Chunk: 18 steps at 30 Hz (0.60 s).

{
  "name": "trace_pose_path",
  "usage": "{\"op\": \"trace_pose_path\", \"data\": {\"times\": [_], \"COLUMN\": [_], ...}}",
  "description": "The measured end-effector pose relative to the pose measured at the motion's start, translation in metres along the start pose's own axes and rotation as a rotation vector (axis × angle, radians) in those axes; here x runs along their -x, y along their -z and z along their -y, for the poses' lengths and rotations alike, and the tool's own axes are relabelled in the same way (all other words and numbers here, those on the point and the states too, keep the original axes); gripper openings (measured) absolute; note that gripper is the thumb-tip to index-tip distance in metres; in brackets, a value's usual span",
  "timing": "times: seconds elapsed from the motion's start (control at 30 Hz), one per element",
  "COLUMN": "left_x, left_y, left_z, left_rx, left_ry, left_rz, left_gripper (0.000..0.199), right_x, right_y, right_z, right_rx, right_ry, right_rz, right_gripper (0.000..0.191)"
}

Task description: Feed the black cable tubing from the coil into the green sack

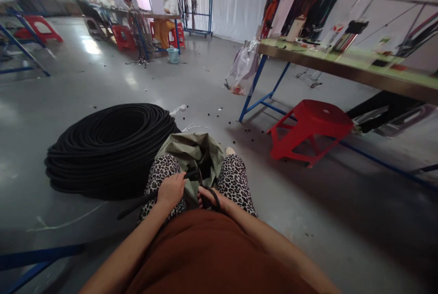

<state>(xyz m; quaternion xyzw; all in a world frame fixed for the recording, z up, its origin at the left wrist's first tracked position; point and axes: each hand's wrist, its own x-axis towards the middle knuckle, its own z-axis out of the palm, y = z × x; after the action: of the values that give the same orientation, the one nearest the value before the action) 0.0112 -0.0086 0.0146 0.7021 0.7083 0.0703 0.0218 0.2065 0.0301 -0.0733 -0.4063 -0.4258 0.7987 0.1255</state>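
Observation:
My left hand [171,190] is closed around a black cord [138,206], thick and stiff, whose tail sticks out to the lower left over my thigh. In my right hand [212,197] is a pair of black-handled scissors [216,199], the fingers wrapped through the loops. The scissor blades point up beside the front end of the cord; whether they touch it I cannot tell. Between my knees an olive-green sack [181,148] gapes open, its inside dark. To the left on the floor lies a big coil of black cord [102,152].
A red plastic stool [315,123] stands at the right, by a workbench [345,66] with blue legs. A clear plastic bag [241,68] hangs from the bench corner. Small black bits are scattered over the floor [205,89]. People sit at tables in the back.

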Motion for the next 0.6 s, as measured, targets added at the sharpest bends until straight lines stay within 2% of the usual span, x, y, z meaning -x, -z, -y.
{"op": "trace_pose_path", "data": {"times": [0.6], "left_x": [0.0018], "left_y": [-0.0009], "left_z": [-0.0022], "left_rx": [-0.013], "left_ry": [-0.060], "left_rz": [0.050], "left_gripper": [0.036], "right_x": [-0.0092], "right_y": [0.0010], "right_z": [-0.0060], "right_rx": [0.052], "right_ry": [-0.004], "right_rz": [-0.023], "right_gripper": [0.056]}}
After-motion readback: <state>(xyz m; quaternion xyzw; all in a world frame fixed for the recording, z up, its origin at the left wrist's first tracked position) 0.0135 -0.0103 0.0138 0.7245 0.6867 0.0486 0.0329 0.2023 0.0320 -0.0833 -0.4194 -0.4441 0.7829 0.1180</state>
